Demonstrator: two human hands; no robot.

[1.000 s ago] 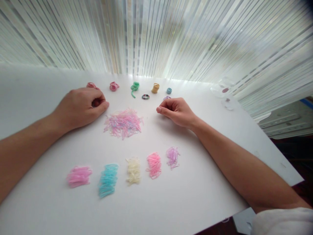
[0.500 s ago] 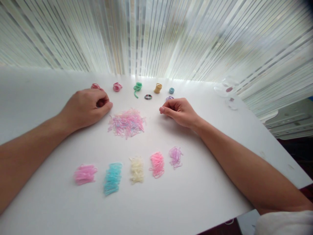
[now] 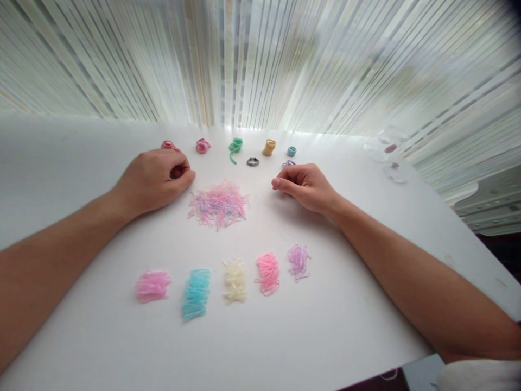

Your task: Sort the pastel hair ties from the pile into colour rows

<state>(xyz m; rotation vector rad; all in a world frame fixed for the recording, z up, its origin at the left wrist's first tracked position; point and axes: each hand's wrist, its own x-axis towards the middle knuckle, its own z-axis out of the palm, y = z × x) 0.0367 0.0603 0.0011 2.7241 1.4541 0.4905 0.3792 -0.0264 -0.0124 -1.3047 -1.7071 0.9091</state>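
Pale vertical blinds (image 3: 260,65) glow with daylight behind the white table (image 3: 309,336), with a grey slotted panel (image 3: 492,203) beyond its far right edge.

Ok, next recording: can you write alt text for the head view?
Two curled hands, left and right, rest on a white table either side of a mixed heap of pastel rubber bands. Five single-colour piles lie nearer the person, and small coloured bundles beyond.

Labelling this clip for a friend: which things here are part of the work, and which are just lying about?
Part of the work: left hand, right hand, mixed rubber band pile, pink pile, blue pile, cream pile, coral pile, lilac pile.
Lying about: small band bundles, clear plastic pieces, white cloth, blinds.
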